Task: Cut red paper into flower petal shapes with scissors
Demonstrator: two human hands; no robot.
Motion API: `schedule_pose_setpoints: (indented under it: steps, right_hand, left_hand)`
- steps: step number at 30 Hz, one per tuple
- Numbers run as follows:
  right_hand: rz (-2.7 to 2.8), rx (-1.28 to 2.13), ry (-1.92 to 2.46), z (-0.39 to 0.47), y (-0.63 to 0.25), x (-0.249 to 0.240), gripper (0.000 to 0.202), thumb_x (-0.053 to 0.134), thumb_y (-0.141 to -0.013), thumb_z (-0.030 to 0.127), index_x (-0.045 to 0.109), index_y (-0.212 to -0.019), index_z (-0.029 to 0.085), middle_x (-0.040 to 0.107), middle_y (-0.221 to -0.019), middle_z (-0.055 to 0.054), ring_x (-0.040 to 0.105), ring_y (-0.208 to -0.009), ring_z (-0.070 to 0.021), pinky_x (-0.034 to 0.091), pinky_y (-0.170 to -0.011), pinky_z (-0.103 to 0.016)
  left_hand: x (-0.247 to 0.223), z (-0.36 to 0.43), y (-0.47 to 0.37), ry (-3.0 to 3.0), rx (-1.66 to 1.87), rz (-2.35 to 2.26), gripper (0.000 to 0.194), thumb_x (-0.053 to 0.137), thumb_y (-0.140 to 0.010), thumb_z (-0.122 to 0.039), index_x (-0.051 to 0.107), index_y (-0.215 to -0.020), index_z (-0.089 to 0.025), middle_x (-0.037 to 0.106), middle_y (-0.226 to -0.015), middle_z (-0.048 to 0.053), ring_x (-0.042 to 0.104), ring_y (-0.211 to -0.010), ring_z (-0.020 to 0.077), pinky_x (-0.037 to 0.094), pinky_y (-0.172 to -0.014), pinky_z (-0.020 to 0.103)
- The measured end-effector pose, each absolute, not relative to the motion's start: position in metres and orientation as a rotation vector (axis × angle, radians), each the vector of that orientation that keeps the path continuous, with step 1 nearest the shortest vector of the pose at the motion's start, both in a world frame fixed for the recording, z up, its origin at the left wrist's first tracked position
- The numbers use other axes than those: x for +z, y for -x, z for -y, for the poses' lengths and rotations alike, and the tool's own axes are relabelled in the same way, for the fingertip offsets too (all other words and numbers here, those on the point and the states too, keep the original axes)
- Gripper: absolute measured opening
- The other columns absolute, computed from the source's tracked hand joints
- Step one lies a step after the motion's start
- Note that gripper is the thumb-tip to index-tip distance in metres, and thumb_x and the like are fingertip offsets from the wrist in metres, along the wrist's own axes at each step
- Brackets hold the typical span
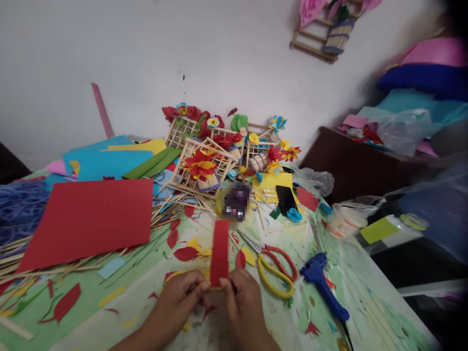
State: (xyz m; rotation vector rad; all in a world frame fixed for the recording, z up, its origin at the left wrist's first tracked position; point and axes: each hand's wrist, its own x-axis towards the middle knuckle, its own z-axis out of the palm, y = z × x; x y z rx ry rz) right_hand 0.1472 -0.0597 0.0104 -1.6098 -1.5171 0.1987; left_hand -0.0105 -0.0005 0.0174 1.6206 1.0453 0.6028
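Your table [285, 324] spreads under everything, its pale green covering smeared and strewn with paper scraps. At 10 o'clock from your grip lies a flat red sheet [95, 219], smooth and straight-edged; towards 12, well beyond, stick frames [183, 132] are heaped, their thin wood crossed into open lattices and dressed with paper flowers.

Your left hand [183, 290] and right hand [243, 300] meet low in the middle, both pinching the near end of the red strip [220, 251] — left at its left corner, right with the thumb over the right side. Neither is clearly nearer. The strip runs from that grip to 12 o'clock, narrow and matt, a faint line across its lower part.

The scissors [263, 250] rest at 2, metal blades pointing to 11; the blue plastic glue gun [325, 285] lies at 3. Smallest, the pointed red petals [185, 254] sit around 11.
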Motion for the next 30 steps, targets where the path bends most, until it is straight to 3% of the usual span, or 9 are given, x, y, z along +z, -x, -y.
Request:
schedule_pose_setpoints:
  steps: [5, 8, 13, 16, 25, 30]
  right_hand:
    - [1.228, 0.198, 1.623, 0.057, -0.16, 0.022, 0.031, 0.043, -0.089, 0.032, 0.039, -0.06, 0.021, 0.044, -0.057, 0.003, 0.043, -0.053, -0.0125, 0.031, -0.051, -0.024]
    - [1.3, 0.393, 1.556, 0.06, -0.153, 0.022, 0.032, 0.043, -0.089, 0.034, 0.041, -0.059, 0.021, 0.044, -0.056, 0.003, 0.043, -0.053, -0.0119, 0.031, -0.051, -0.023]
    - [1.328, 0.685, 1.499, 0.064, -0.141, 0.021, 0.036, 0.044, -0.087, 0.038, 0.04, -0.057, 0.02, 0.041, -0.055, 0.004, 0.039, -0.053, -0.0105, 0.028, -0.05, -0.022]
    - [1.307, 0.765, 1.487, 0.064, -0.141, 0.021, 0.035, 0.046, -0.085, 0.041, 0.042, -0.057, 0.019, 0.041, -0.055, 0.004, 0.038, -0.054, -0.0106, 0.028, -0.052, -0.022]
    - [1.317, 0.848, 1.441, 0.064, -0.137, 0.018, 0.034, 0.047, -0.085, 0.041, 0.046, -0.06, 0.018, 0.041, -0.057, 0.004, 0.038, -0.055, -0.0103, 0.031, -0.053, -0.022]
    - [1.412, 0.836, 1.458, 0.064, -0.135, 0.019, 0.033, 0.046, -0.086, 0.04, 0.047, -0.061, 0.018, 0.044, -0.058, 0.004, 0.04, -0.056, -0.0105, 0.031, -0.053, -0.022]
  left_hand:
    - [0.02, -0.015, 0.023, -1.554, 0.932, -1.195, 0.032, 0.049, -0.084, -0.045, 0.06, -0.068, -0.02, 0.064, -0.068, 0.002, 0.057, -0.068, 0.0163, 0.043, -0.065, 0.024]
    - [0.017, -0.015, 0.025, -1.682, 0.994, -1.108, 0.02, 0.058, -0.08, -0.039, 0.064, -0.088, -0.021, 0.067, -0.084, 0.003, 0.059, -0.079, 0.0182, 0.046, -0.075, 0.027]
    - [0.01, -0.007, 0.024, -2.031, 0.991, -0.944, 0.049, 0.07, -0.072, -0.03, 0.057, -0.119, -0.026, 0.059, -0.119, 0.008, 0.056, -0.103, 0.0221, 0.046, -0.089, 0.032]
    - [0.009, -0.008, 0.023, -2.157, 1.038, -0.82, 0.04, 0.064, -0.078, -0.025, 0.058, -0.118, -0.027, 0.056, -0.12, 0.008, 0.053, -0.11, 0.0216, 0.045, -0.093, 0.035]
    - [0.015, -0.01, 0.023, -2.343, 1.138, -0.61, 0.015, 0.056, -0.084, -0.023, 0.065, -0.096, -0.022, 0.059, -0.11, 0.009, 0.053, -0.106, 0.0209, 0.044, -0.092, 0.039]
    - [0.015, -0.008, 0.023, -2.4, 1.124, -0.594, 0.012, 0.054, -0.084, -0.021, 0.064, -0.091, -0.019, 0.063, -0.107, 0.011, 0.057, -0.103, 0.0197, 0.047, -0.089, 0.036]
